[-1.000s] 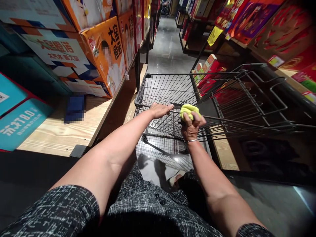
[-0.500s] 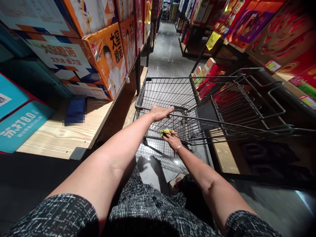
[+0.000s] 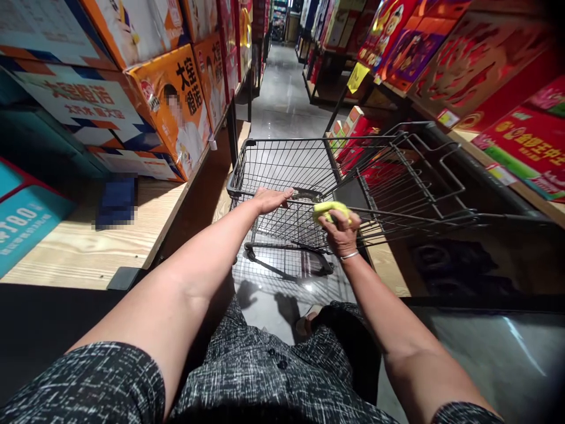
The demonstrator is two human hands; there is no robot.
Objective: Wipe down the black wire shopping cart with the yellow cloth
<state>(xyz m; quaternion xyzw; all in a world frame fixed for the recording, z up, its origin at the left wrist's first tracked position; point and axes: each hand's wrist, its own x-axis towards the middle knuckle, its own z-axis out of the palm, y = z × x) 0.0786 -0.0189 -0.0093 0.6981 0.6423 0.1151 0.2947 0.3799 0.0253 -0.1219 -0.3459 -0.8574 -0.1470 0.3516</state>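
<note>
A dark wire shopping cart (image 3: 237, 192) stands in front of me, its long side toward my body. My left hand (image 3: 270, 201) is closed over the near top rail, close to the cart's left corner. A crumpled yellow cloth (image 3: 325, 209) is bunched in the fingers of my right hand (image 3: 343, 238). That hand, with a bracelet at the wrist, presses the cloth against the near top rail, right of my left hand. The rail under the cloth is hidden. The cart's basket holds nothing that I can see.
On the left, orange cartons (image 3: 174, 112) are stacked on a wooden shelf (image 3: 150, 215), with a blurred dark blue item (image 3: 117, 200) and a teal box (image 3: 33, 227). Red gift boxes (image 3: 525, 141) line the right shelf. A grey floor aisle (image 3: 282, 82) runs ahead.
My right hand has risen with the cloth from the lower side of the cart to the top rail, moving rightward. My left hand stays on the rail. The view has shifted slightly right.
</note>
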